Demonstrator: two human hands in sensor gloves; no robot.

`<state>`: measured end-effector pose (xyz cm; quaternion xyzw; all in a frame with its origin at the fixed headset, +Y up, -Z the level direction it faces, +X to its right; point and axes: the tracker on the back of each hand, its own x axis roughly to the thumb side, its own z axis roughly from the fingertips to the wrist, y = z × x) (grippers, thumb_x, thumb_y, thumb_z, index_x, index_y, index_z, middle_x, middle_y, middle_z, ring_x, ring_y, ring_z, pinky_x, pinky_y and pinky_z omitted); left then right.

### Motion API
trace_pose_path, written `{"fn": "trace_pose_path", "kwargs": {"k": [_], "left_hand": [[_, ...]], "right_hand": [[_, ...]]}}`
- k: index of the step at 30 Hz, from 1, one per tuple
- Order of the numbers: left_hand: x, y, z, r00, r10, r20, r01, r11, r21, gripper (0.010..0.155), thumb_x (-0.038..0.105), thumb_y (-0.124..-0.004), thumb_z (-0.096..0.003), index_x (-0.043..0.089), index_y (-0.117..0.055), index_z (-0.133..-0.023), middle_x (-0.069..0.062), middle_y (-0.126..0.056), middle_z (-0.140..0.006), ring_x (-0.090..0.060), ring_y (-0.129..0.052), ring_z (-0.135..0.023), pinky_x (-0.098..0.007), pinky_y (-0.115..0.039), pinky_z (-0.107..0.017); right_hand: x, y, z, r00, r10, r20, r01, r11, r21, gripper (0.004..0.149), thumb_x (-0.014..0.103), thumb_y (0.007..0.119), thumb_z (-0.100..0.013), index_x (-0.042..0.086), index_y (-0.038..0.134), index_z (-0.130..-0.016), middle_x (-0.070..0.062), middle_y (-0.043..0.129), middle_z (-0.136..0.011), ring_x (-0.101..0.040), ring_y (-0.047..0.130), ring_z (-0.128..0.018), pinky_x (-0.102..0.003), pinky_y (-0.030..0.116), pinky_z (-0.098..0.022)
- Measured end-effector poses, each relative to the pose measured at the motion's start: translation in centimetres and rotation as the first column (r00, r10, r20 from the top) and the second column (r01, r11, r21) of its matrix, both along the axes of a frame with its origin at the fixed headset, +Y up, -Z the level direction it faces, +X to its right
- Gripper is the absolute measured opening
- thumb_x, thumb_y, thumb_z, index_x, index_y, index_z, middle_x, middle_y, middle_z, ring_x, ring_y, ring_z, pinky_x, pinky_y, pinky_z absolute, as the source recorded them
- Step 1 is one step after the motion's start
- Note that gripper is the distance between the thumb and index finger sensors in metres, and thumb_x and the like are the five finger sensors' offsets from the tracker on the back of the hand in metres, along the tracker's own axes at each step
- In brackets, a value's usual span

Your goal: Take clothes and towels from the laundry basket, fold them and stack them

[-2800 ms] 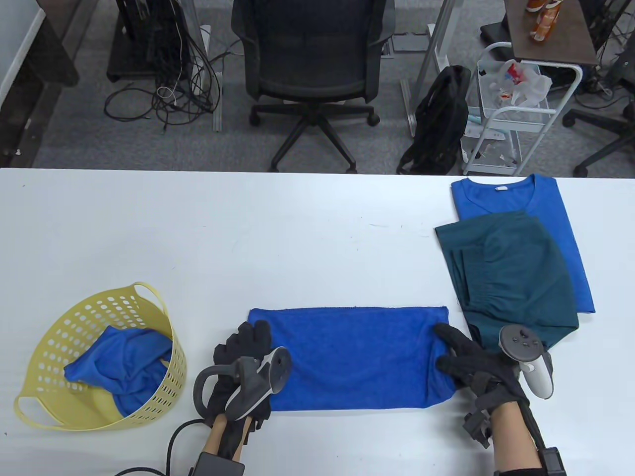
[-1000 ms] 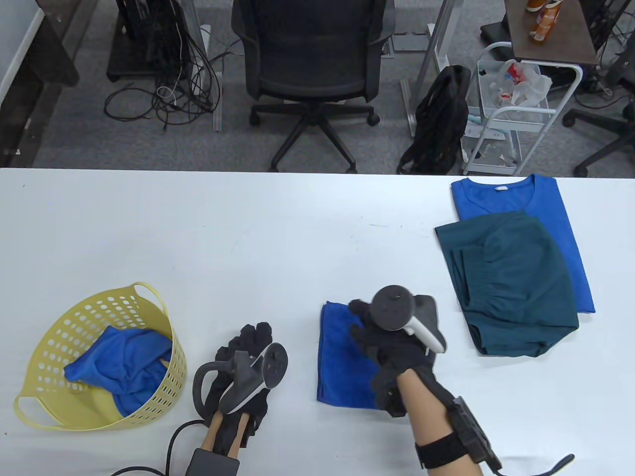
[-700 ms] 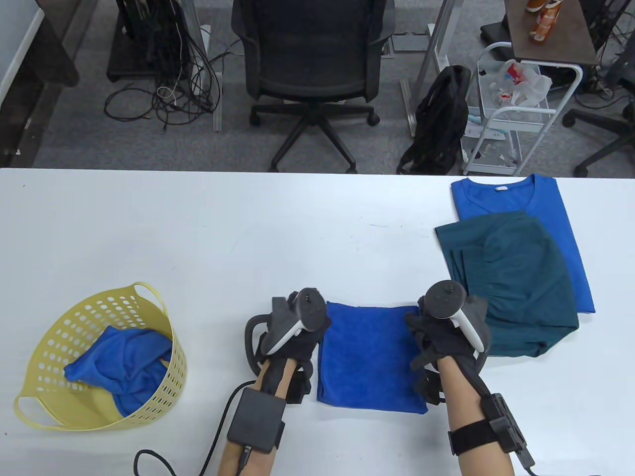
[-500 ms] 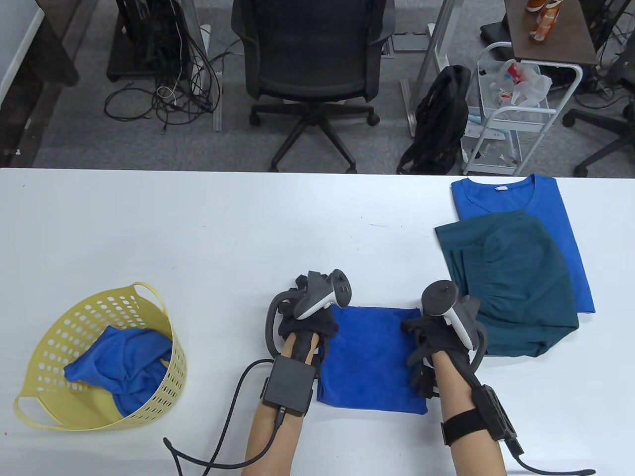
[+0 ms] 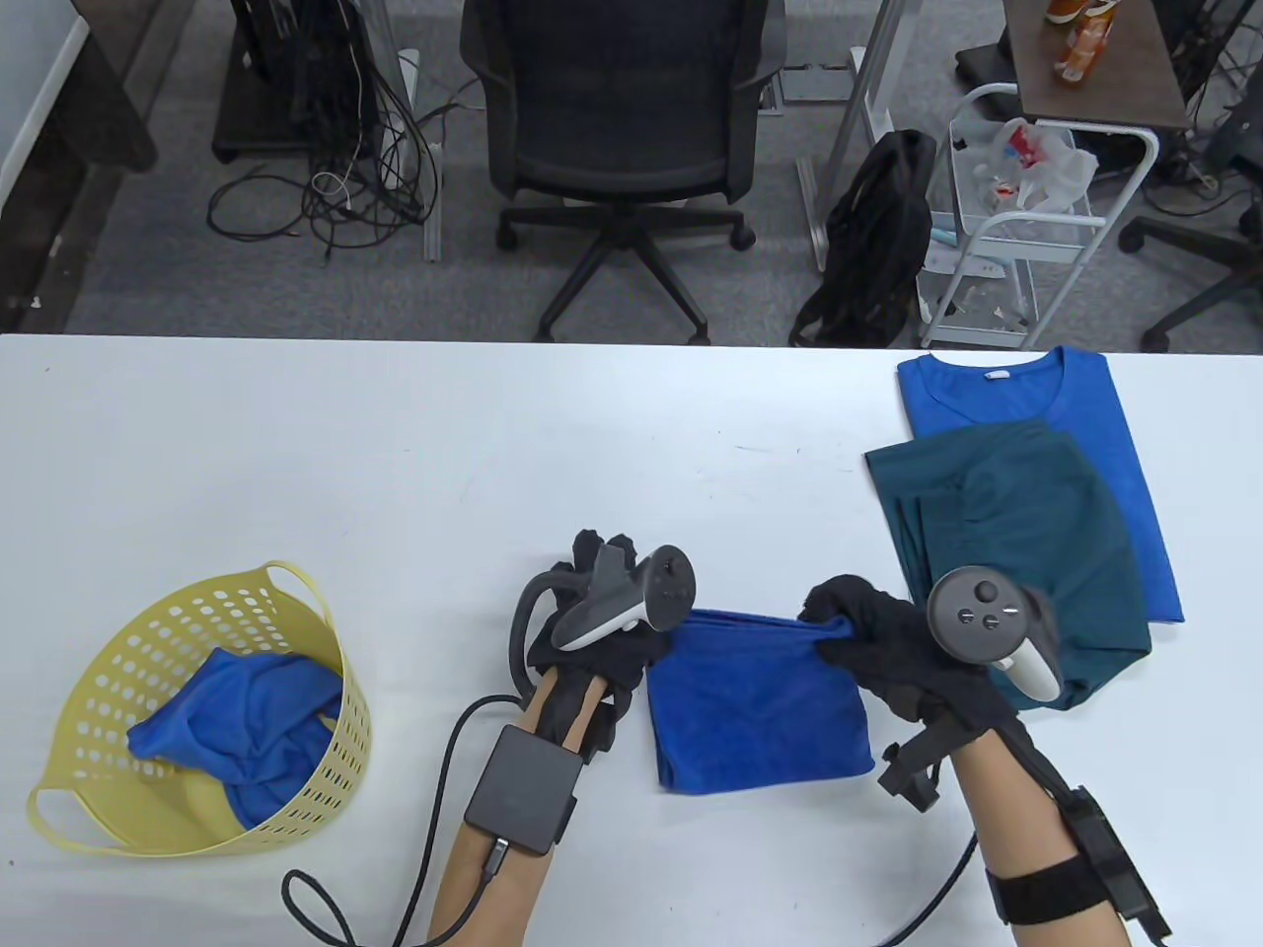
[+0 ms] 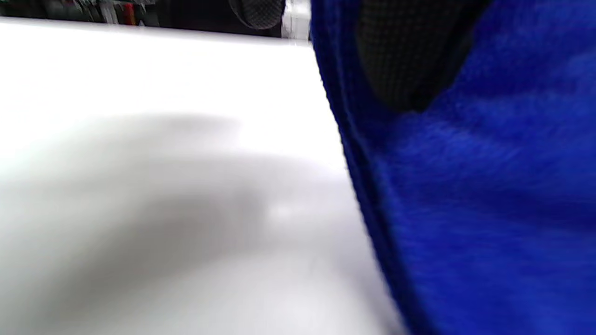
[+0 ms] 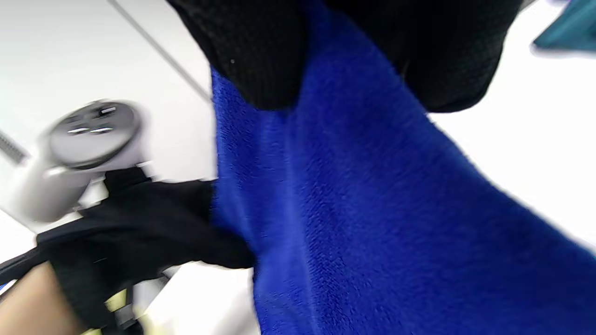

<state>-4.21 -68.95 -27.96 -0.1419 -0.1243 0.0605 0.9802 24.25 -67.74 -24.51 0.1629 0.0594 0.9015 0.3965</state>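
Note:
A folded blue towel [image 5: 755, 700] hangs near the table's front centre, its far edge lifted. My left hand [image 5: 617, 641] grips its far left corner; the towel fills the right of the left wrist view [image 6: 475, 195]. My right hand [image 5: 858, 631] pinches its far right corner, and my fingers [image 7: 260, 60] clamp the blue cloth [image 7: 354, 214] in the right wrist view. A folded teal garment [image 5: 1016, 562] lies on a folded blue shirt [image 5: 1026, 390] at the right. A yellow laundry basket [image 5: 99, 691] at the left holds crumpled blue cloth [image 5: 247, 730].
The white table [image 5: 444, 473] stretches bare behind the towel. Cables [image 5: 414, 888] trail from my left wrist along the front edge. An office chair [image 5: 622, 128] and a white cart [image 5: 1026, 227] stand beyond the table's far edge.
The long towel was folded in half to a square. Both hands then took its far corners and now lift that edge off the table; the towel has shifted slightly right.

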Motion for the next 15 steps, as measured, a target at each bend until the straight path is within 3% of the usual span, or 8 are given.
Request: {"fn": "trace_pose_path", "kwargs": {"k": [3, 5, 7, 8, 9, 10, 11, 15], "left_hand": [[2.2, 4.4, -1.4, 0.986, 0.161, 0.052, -0.16, 0.987, -0.021, 0.051, 0.048, -0.088, -0.0509, 0.036, -0.075, -0.099, -0.031, -0.041, -0.129, -0.066, -0.036, -0.111, -0.077, -0.048, -0.073], [5.1, 6.2, -3.1, 0.963, 0.266, 0.042, -0.267, 0.963, 0.023, 0.058, 0.053, -0.076, -0.0568, 0.033, -0.064, -0.11, -0.028, -0.04, -0.13, -0.061, -0.04, -0.113, -0.075, -0.05, -0.075], [8.6, 6.9, -5.1, 0.941, 0.331, -0.072, -0.321, 0.939, 0.122, 0.087, 0.057, -0.064, -0.059, 0.016, -0.025, -0.124, -0.033, -0.025, -0.128, -0.058, -0.047, -0.112, -0.07, -0.055, -0.075], [9.9, 7.0, -5.5, 0.952, 0.294, -0.088, -0.281, 0.95, 0.138, 0.092, 0.058, -0.063, -0.0586, 0.01, -0.018, -0.123, -0.035, -0.023, -0.127, -0.057, -0.047, -0.112, -0.069, -0.055, -0.075], [10.5, 6.9, -5.6, 0.965, 0.25, -0.076, -0.238, 0.961, 0.137, 0.095, 0.059, -0.063, -0.058, 0.01, -0.015, -0.123, -0.034, -0.023, -0.127, -0.057, -0.047, -0.112, -0.069, -0.056, -0.075], [11.0, 6.4, -5.4, 0.982, 0.186, -0.036, -0.179, 0.974, 0.136, 0.096, 0.06, -0.063, -0.0579, 0.01, -0.014, -0.123, -0.034, -0.023, -0.127, -0.057, -0.047, -0.112, -0.069, -0.056, -0.075], [11.1, 6.0, -5.1, 0.988, 0.156, -0.004, -0.154, 0.977, 0.145, 0.096, 0.061, -0.063, -0.0577, 0.009, -0.015, -0.123, -0.034, -0.024, -0.127, -0.058, -0.047, -0.112, -0.069, -0.057, -0.075], [8.8, 4.3, -2.4, 0.998, 0.037, 0.058, -0.048, 0.976, 0.213, 0.092, 0.059, -0.066, -0.0568, 0.011, -0.027, -0.124, -0.033, -0.034, -0.127, -0.057, -0.052, -0.111, -0.07, -0.058, -0.074]], "right_hand": [[3.1, 2.6, 0.1, 0.975, -0.039, 0.22, 0.028, 0.998, 0.051, 0.059, 0.015, 0.08, -0.056, 0.005, 0.057, -0.109, -0.022, 0.083, -0.09, -0.036, 0.095, -0.064, -0.058, 0.078, -0.052], [5.5, 4.6, -0.8, 0.905, 0.024, 0.425, -0.048, 0.998, 0.045, 0.06, 0.014, 0.078, -0.058, 0.002, 0.053, -0.111, -0.024, 0.08, -0.091, -0.037, 0.092, -0.064, -0.059, 0.076, -0.053], [8.3, 5.7, -2.7, 0.717, 0.111, 0.689, -0.205, 0.977, 0.055, 0.068, 0.014, 0.077, -0.059, -0.002, 0.042, -0.114, -0.026, 0.07, -0.097, -0.043, 0.084, -0.076, -0.064, 0.069, -0.059], [9.7, 5.5, -3.8, 0.629, 0.204, 0.75, -0.29, 0.957, -0.018, 0.078, 0.017, 0.079, -0.059, -0.005, 0.03, -0.115, -0.037, 0.047, -0.109, -0.057, 0.065, -0.091, -0.072, 0.057, -0.064], [10.2, 5.3, -4.0, 0.598, 0.278, 0.752, -0.315, 0.944, -0.098, 0.083, 0.022, 0.078, -0.06, -0.004, 0.021, -0.115, -0.043, 0.022, -0.112, -0.068, 0.038, -0.097, -0.078, 0.043, -0.066], [10.5, 5.1, -4.0, 0.596, 0.346, 0.725, -0.311, 0.931, -0.189, 0.087, 0.025, 0.076, -0.062, -0.002, 0.014, -0.116, -0.043, 0.008, -0.112, -0.071, 0.024, -0.096, -0.082, 0.034, -0.066], [10.2, 4.9, -3.8, 0.639, 0.332, 0.694, -0.297, 0.939, -0.175, 0.087, 0.026, 0.076, -0.063, 0.0, 0.013, -0.116, -0.042, 0.005, -0.112, -0.07, 0.018, -0.097, -0.082, 0.032, -0.067], [7.3, 4.0, -2.5, 0.771, 0.267, 0.578, -0.328, 0.945, 0.002, 0.076, 0.024, 0.079, -0.061, -0.001, 0.034, -0.117, -0.041, 0.021, -0.115, -0.068, 0.033, -0.098, -0.08, 0.041, -0.066]]}}
